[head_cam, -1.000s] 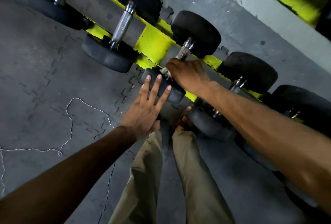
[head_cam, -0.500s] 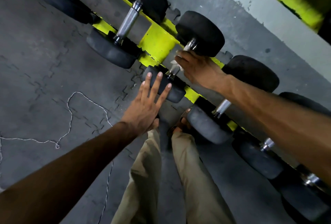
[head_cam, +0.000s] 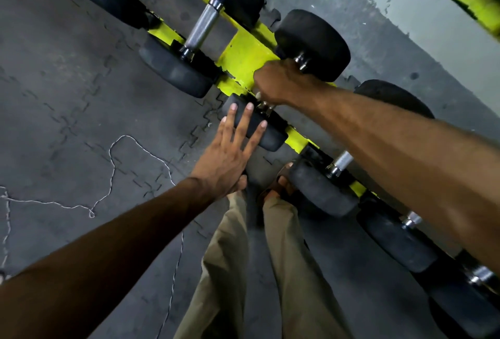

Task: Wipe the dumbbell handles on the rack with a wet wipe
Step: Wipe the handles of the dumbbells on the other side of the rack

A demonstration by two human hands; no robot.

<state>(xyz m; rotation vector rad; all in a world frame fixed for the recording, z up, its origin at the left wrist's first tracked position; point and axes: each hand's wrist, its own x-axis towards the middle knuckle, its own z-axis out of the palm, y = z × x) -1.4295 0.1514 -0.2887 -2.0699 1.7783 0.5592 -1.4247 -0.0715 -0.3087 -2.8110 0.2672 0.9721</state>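
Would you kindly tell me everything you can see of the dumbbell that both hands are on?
The dumbbell has two round matte black heads, rubbery-looking, joined by a metal bar with shiny collars. It lies across the yellow rack, one head toward the wall. The right hand curls round its grip, hiding most of it. The left hand rests straight fingers on the near head.

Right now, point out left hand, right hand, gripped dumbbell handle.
left hand (head_cam: 226, 160): head view, back of hand.
right hand (head_cam: 282, 81): head view, knuckles.
dumbbell handle (head_cam: 301, 60): head view, chrome collar beyond the fist.
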